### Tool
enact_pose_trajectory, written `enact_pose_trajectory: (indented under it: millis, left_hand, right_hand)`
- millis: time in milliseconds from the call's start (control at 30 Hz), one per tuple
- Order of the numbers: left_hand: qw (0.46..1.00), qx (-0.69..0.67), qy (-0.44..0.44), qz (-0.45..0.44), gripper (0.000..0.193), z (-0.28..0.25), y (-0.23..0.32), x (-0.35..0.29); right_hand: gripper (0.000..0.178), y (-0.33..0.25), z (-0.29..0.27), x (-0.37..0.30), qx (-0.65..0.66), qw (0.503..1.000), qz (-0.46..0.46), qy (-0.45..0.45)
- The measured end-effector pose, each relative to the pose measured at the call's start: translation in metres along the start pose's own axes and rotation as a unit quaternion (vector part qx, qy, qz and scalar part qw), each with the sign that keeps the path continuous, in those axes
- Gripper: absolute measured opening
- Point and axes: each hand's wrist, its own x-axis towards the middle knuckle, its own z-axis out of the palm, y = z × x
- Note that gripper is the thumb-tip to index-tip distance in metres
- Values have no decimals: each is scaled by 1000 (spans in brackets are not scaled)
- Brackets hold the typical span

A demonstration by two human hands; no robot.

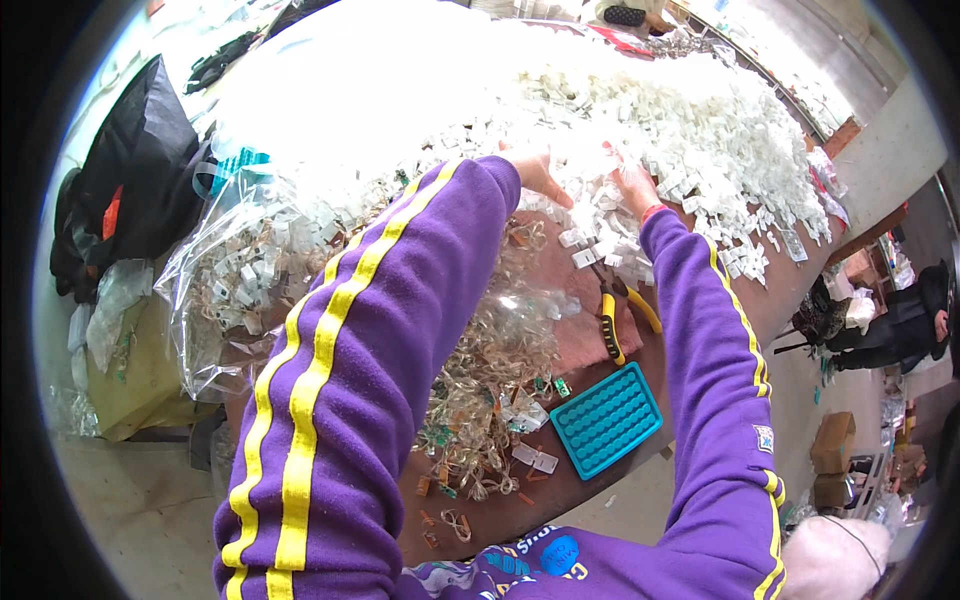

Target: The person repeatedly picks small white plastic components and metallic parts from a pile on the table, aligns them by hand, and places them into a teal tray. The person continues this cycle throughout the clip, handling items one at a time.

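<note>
Both my arms, in purple sleeves with yellow stripes, stretch forward to the near edge of a large heap of small white plastic pieces (pixel 690 130). My left hand (pixel 540 178) is at the heap with its thumb apart from the fingers. Opposite it, my right hand (pixel 632 182) touches the pieces with its fingers extended. Between and below the hands lies a loose cluster of white pieces (pixel 605 235). Strong glare washes out the fingertips, and some are lost among the pieces. Neither hand visibly grips a tool.
Yellow-and-black pliers (pixel 612 325) lie on a pink cloth (pixel 580 335), near a teal ridged tray (pixel 606 420). Tangled thin wires (pixel 480 390) lie under my left forearm. Left are a clear plastic bag of pieces (pixel 240 280) and a black bag (pixel 140 190). A person (pixel 900 320) stands far right.
</note>
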Motion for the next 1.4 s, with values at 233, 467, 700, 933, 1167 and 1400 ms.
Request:
enact_pose_trajectory:
  millis: [233, 467, 700, 933, 1167, 1400]
  left_hand:
    - [980, -48, 115, 153, 88, 13, -12, 13]
    - [947, -84, 197, 238, 108, -11, 38, -4]
    - [948, -41, 265, 171, 105, -40, 66, -46]
    - [931, 58, 322, 161, 72, -47, 67, -157]
    - [956, -114, 256, 91, 61, -15, 50, -276]
    - [948, -81, 254, 174, 94, 16, 36, -335]
  right_hand:
    - [40, -32, 20, -11, 109, 979, -166, -37]
    - [21, -76, -10, -32, 150, 929, -317, 118]
    - [27, -139, -42, -46, 262, 944, -198, 39]
    - [24, -214, -37, -120, -83, 910, -364, 178]
    - [16, -245, 22, -203, 21, 950, -283, 133]
    - [31, -238, 37, -245, -131, 909, -353, 179]
